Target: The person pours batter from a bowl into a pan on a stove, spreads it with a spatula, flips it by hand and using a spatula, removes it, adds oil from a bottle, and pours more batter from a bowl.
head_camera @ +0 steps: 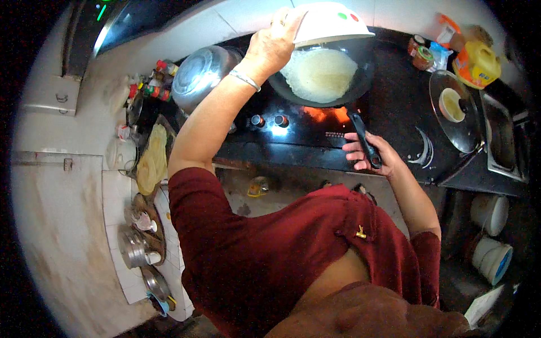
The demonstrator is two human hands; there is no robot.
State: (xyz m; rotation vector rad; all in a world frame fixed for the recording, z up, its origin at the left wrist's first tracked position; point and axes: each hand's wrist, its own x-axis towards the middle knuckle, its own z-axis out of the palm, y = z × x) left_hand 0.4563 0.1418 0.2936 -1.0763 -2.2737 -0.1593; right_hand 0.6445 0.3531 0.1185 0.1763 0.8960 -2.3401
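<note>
My left hand (274,48) grips a white bowl (327,23) with green and red dots on its side. The bowl is tipped over a dark frying pan (362,86) on the stove, its rim turned down towards the pan. Inside the pan, a thin layer of pale batter (323,76) covers much of the bottom. My right hand (386,154) holds the pan's black handle (364,137) loosely, with the handle across the palm and the fingers showing past it. The bowl's inside is hidden from me.
Left of the pan stands a large metal pot (203,76). A glass lid (454,126) carrying a small bowl (451,104) lies at the right, near a sink (503,139) and a yellow jug (482,65). Pale flatbreads (153,160) lie at the left. Stove knobs (281,121) face me.
</note>
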